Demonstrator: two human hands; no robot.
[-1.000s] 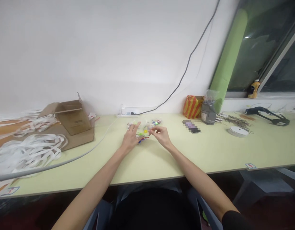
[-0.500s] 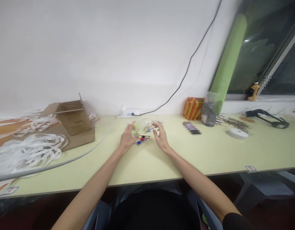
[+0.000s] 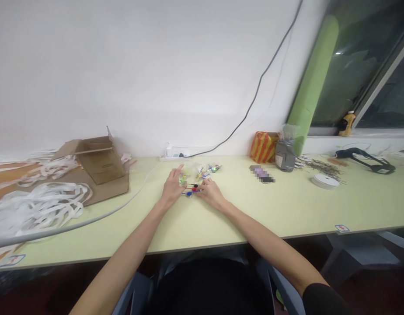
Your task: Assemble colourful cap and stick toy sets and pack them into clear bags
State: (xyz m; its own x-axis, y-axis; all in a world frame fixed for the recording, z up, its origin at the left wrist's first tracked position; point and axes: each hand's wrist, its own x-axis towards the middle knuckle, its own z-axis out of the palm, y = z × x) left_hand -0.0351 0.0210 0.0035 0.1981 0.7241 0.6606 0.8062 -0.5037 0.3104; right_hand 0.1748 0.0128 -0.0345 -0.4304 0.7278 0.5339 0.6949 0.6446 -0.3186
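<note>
Three small pointers lie in a stack of rows on the table, each a thin arm with a round hub: a black pointer (image 3: 196, 186), a red pointer (image 3: 194, 190) and a blue pointer (image 3: 189, 194). My left hand (image 3: 172, 188) is at their left ends, its fingers stretched out and its thumb close to the tips. At the right ends, my right hand (image 3: 211, 192) has its fingers drawn together on the pointers' tips; exactly which tips it grips is hidden. Just behind them lie clear plastic bags (image 3: 198, 170) with yellow, green and blue pieces.
A cardboard box (image 3: 99, 162) and tangled white ribbon (image 3: 47, 205) occupy the left, with a grey cable (image 3: 100, 216) crossing there. To the right are a striped bag (image 3: 263, 147), a grey pouch (image 3: 285, 155), a phone (image 3: 264, 173), a white roll (image 3: 325, 181) and a black strap (image 3: 366, 159).
My right hand has moved left and down onto the right ends of the pointers, its fingers closing. My left hand stays nearly in place.
</note>
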